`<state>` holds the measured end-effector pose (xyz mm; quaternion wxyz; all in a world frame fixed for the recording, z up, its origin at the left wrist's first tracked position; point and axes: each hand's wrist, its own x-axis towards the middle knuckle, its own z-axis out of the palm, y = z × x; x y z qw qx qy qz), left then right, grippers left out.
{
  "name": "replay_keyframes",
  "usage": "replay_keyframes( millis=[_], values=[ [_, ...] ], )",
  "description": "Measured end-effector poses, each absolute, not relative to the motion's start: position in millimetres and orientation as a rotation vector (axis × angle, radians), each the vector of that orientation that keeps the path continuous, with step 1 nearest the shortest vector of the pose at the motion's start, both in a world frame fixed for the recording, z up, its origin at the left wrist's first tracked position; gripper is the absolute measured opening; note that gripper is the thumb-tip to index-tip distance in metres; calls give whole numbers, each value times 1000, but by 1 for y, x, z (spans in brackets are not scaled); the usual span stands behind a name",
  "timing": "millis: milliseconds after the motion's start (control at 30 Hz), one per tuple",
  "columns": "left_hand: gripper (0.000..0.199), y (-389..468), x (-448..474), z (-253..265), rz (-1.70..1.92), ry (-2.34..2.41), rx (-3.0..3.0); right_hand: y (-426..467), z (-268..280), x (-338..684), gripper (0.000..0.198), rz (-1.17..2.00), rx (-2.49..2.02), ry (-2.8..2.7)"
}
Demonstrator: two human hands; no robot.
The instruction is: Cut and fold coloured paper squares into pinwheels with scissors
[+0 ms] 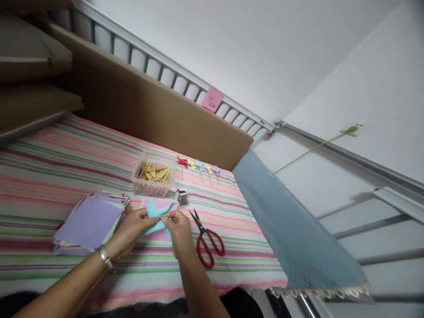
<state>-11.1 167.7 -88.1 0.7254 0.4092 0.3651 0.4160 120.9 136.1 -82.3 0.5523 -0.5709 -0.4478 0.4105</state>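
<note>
Head view: paper craft is seen laid out on a striped bedspread, photographed from above and behind the hands.
Left hand: the left hand is closed in a pinch on the near-left edge of a light blue paper square; a metal bracelet is worn at the wrist.
Right hand: the right hand is likewise pinched shut on the same sheet, at its middle, with fingertips bent in over a fold.
Paper position: the blue sheet is held just above a pink sheet lying flat on the bedspread, straight ahead of both hands and between them.
Key relation: the sheet's long fold runs roughly left to right from one hand to the other; both hands are touching it, the right one set nearer its centre.
Left of hands: a fanned stack of coloured paper, lilac on top, is seen just beside the left wrist.
Right of hands: red-handled scissors lie near the right hand, blades pointing away from the camera.
Beyond the hands: a clear tub of wooden sticks and a small box of pins are set close behind the sheet.
Far row: five finished pinwheels on sticks are lined up beside the tub, against a brown board.
Edge: a blue cloth hangs at the right of the bed.
</note>
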Motion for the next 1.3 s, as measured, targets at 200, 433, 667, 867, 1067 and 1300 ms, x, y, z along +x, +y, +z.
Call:
replay_keyframes(
  millis=[200, 433, 667, 867, 1067, 1300],
  values=[
    [37, 169, -14, -82, 899, 728, 901, 135, -73, 119, 6, 960, -1352, -1083],
    [37, 172, -15, -88, 923, 701, 871, 135, -69, 117, 6, 920, -1373, -1118],
    [30, 171, -18, -86, 930, 701, 890, 137, -67, 118, 5, 931, -1382, -1131],
    [31, 171, -19, -85, 925, 676, 882, 137, -65, 116, 5, 962, -1331, -1109],
    [33, 171, -17, -86, 921, 675, 882, 136, -61, 113, 6, 967, -1328, -1083],
    [33, 170, -17, -85, 937, 671, 885, 135, -62, 113, 7, 961, -1344, -1084]
  ],
)
